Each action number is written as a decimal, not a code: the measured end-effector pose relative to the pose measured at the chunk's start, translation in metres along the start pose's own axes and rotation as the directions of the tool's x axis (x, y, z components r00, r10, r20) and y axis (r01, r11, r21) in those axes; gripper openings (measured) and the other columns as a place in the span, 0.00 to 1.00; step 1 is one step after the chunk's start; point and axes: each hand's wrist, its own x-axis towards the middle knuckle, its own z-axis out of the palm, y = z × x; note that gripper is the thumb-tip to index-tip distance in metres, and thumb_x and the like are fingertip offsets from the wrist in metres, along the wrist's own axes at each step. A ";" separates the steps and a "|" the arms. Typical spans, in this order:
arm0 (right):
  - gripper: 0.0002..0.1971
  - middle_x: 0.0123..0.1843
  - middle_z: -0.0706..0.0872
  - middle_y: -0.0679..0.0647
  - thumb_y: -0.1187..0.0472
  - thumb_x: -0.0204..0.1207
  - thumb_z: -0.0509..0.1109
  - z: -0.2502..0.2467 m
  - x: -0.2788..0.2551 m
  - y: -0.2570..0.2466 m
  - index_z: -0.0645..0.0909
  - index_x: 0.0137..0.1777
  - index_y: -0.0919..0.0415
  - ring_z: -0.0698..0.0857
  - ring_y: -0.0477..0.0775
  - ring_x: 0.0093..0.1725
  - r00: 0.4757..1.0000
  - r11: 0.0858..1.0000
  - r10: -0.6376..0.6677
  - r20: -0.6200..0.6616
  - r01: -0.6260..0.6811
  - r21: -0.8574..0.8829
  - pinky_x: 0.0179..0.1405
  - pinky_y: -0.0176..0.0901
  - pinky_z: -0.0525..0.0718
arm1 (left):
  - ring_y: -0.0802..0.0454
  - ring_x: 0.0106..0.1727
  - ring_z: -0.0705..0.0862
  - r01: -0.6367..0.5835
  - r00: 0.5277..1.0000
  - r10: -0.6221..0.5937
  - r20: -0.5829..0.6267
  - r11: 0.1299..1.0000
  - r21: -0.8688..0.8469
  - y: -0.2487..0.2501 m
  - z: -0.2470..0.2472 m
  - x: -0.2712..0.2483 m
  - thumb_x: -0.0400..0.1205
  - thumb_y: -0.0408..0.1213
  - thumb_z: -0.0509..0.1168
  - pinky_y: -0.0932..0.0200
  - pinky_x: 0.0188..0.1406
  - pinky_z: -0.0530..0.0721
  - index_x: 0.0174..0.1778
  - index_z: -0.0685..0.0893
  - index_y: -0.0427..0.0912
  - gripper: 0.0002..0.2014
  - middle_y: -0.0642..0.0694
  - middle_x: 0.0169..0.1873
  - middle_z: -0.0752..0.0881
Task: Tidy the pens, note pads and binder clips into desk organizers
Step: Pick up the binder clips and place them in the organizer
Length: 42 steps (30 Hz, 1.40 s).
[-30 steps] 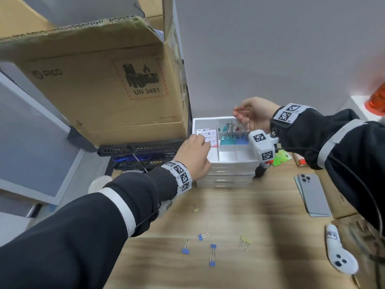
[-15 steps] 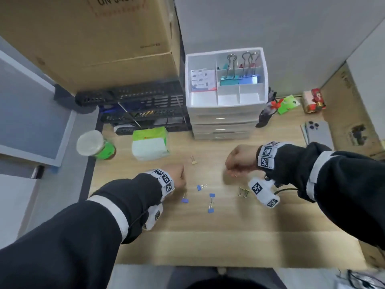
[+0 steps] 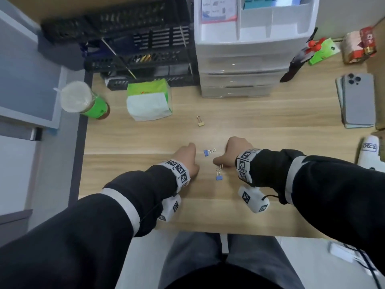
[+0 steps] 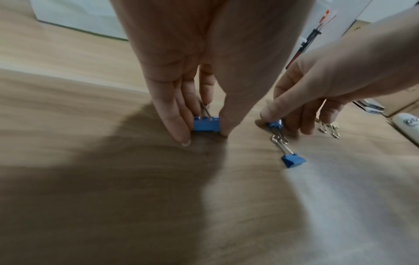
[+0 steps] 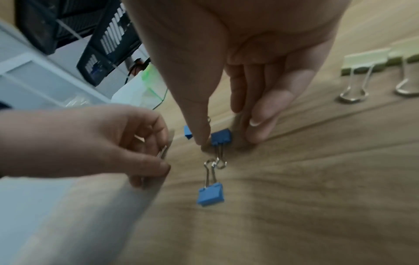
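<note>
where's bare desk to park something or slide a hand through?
Free: wooden desk strip between green tissue pack and stacked grey phones, fronting the white drawer organizer, only a gold binder clip there; also the near edge below both wrists. Crowded: between left hand and right hand, small blue binder clips.

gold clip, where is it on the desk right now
In the head view the gold clip lies alone on the desk, beyond both hands, between the tissue pack to its left and the white drawer unit behind it to the right.
</note>
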 end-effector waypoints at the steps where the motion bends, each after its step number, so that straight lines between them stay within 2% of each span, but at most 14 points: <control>1: 0.19 0.26 0.76 0.51 0.47 0.57 0.78 0.001 -0.001 -0.002 0.72 0.28 0.57 0.75 0.55 0.24 1.000 0.999 -0.017 -0.017 0.017 -0.027 0.22 0.36 0.69 | 0.40 0.48 0.81 -0.007 1.000 0.006 -0.010 1.000 -0.022 -0.001 -0.001 0.000 0.76 0.34 0.69 0.52 0.41 0.76 0.54 0.72 0.38 0.15 0.40 0.47 0.79; 3: 0.13 0.30 0.82 0.52 0.52 0.60 0.77 0.003 -0.001 -0.005 0.79 0.33 0.59 0.81 0.55 0.28 1.000 0.997 -0.023 -0.016 0.021 -0.069 0.24 0.36 0.75 | 0.42 0.46 0.80 -0.026 0.999 0.024 -0.029 0.998 -0.059 -0.001 -0.005 0.000 0.75 0.32 0.67 0.54 0.40 0.74 0.54 0.72 0.38 0.14 0.41 0.45 0.79; 6: 0.08 0.36 0.87 0.54 0.62 0.62 0.76 0.004 -0.002 -0.009 0.85 0.41 0.59 0.87 0.56 0.34 1.000 0.996 0.007 0.014 -0.006 -0.087 0.34 0.41 0.86 | 0.39 0.49 0.81 -0.054 0.998 0.051 -0.042 0.996 -0.066 0.002 -0.010 0.003 0.79 0.31 0.62 0.52 0.44 0.77 0.59 0.74 0.37 0.13 0.39 0.47 0.83; 9: 0.08 0.40 0.89 0.56 0.62 0.65 0.73 0.006 0.000 -0.005 0.86 0.45 0.61 0.85 0.56 0.35 0.999 0.999 0.023 0.030 -0.022 -0.043 0.36 0.40 0.85 | 0.37 0.49 0.82 -0.041 0.999 0.040 -0.020 0.998 -0.054 0.008 -0.015 0.006 0.83 0.31 0.55 0.47 0.49 0.81 0.60 0.75 0.37 0.11 0.37 0.49 0.84; 12: 0.11 0.49 0.90 0.60 0.64 0.74 0.66 0.009 0.000 0.001 0.87 0.51 0.65 0.85 0.58 0.41 0.998 0.999 0.007 0.054 -0.009 0.043 0.40 0.41 0.81 | 0.36 0.48 0.83 -0.060 0.998 0.060 -0.022 0.998 0.004 0.017 -0.017 0.010 0.84 0.30 0.53 0.45 0.48 0.81 0.58 0.75 0.36 0.10 0.37 0.48 0.85; 16: 0.12 0.55 0.89 0.60 0.65 0.79 0.60 0.016 -0.006 0.003 0.84 0.55 0.65 0.87 0.61 0.54 0.997 0.993 -0.042 0.066 0.034 0.110 0.50 0.45 0.83 | 0.41 0.41 0.82 -0.128 0.991 0.131 -0.030 0.989 0.079 0.026 -0.013 0.015 0.83 0.43 0.59 0.49 0.41 0.82 0.54 0.70 0.41 0.10 0.45 0.40 0.83; 18: 0.10 0.52 0.89 0.59 0.60 0.76 0.64 0.020 -0.011 0.003 0.83 0.51 0.63 0.87 0.61 0.51 0.994 0.992 -0.059 0.091 0.049 0.115 0.45 0.46 0.83 | 0.42 0.42 0.84 -0.152 0.988 0.153 0.005 0.980 0.128 0.026 -0.010 0.018 0.81 0.46 0.64 0.49 0.42 0.84 0.54 0.68 0.43 0.14 0.47 0.43 0.84; 20: 0.14 0.45 0.89 0.56 0.50 0.68 0.70 0.024 -0.018 0.006 0.82 0.47 0.61 0.87 0.58 0.43 0.993 0.994 -0.070 0.095 0.061 0.093 0.37 0.44 0.83 | 0.40 0.43 0.84 -0.176 0.984 0.175 0.023 0.967 0.187 0.028 -0.008 0.022 0.82 0.46 0.65 0.49 0.43 0.85 0.55 0.69 0.43 0.15 0.45 0.45 0.85; 23: 0.20 0.37 0.83 0.52 0.40 0.62 0.73 0.031 -0.027 0.009 0.78 0.39 0.56 0.83 0.54 0.34 0.994 0.989 -0.105 0.030 0.107 -0.105 0.29 0.41 0.78 | 0.38 0.46 0.84 -0.200 0.980 0.199 0.032 0.949 0.245 0.028 -0.005 0.026 0.85 0.46 0.62 0.47 0.46 0.84 0.57 0.72 0.41 0.13 0.41 0.47 0.84; 28: 0.12 0.36 0.83 0.52 0.47 0.68 0.72 0.040 -0.028 0.006 0.78 0.36 0.55 0.83 0.59 0.37 0.991 0.961 -0.135 -0.019 0.126 -0.246 0.30 0.40 0.74 | 0.39 0.43 0.83 -0.157 0.986 0.168 -0.019 0.951 0.265 0.024 -0.005 0.026 0.86 0.45 0.59 0.53 0.37 0.75 0.56 0.75 0.39 0.12 0.40 0.48 0.86; 31: 0.06 0.40 0.86 0.54 0.55 0.72 0.70 0.037 -0.028 0.003 0.83 0.42 0.58 0.84 0.58 0.36 0.993 0.957 -0.121 0.009 0.119 -0.264 0.31 0.39 0.77 | 0.38 0.47 0.84 -0.134 0.983 0.160 -0.093 0.961 0.244 0.020 -0.011 0.022 0.85 0.47 0.59 0.52 0.38 0.74 0.56 0.75 0.39 0.14 0.41 0.50 0.84; 34: 0.06 0.42 0.87 0.55 0.58 0.71 0.68 0.031 -0.027 0.003 0.84 0.45 0.58 0.83 0.59 0.37 0.993 0.950 -0.117 -0.003 0.111 -0.292 0.36 0.40 0.80 | 0.38 0.51 0.84 -0.128 0.981 0.159 -0.115 0.963 0.238 0.017 -0.020 0.020 0.85 0.45 0.59 0.52 0.40 0.75 0.58 0.76 0.39 0.14 0.40 0.52 0.83; 39: 0.15 0.42 0.84 0.52 0.47 0.67 0.74 0.028 -0.033 0.003 0.80 0.48 0.55 0.83 0.58 0.38 0.989 0.919 -0.148 -0.005 0.135 -0.371 0.32 0.41 0.78 | 0.42 0.46 0.85 -0.105 0.984 0.128 -0.127 0.979 0.174 0.011 -0.030 0.015 0.84 0.46 0.61 0.49 0.43 0.84 0.55 0.78 0.41 0.12 0.44 0.47 0.86; 42: 0.11 0.47 0.86 0.53 0.58 0.70 0.71 0.029 -0.034 0.002 0.81 0.53 0.56 0.81 0.58 0.39 0.986 0.902 -0.168 0.000 0.153 -0.403 0.35 0.42 0.78 | 0.43 0.46 0.85 -0.092 0.984 0.115 -0.136 0.981 0.169 0.009 -0.033 0.013 0.83 0.48 0.62 0.49 0.43 0.85 0.53 0.80 0.42 0.13 0.44 0.47 0.86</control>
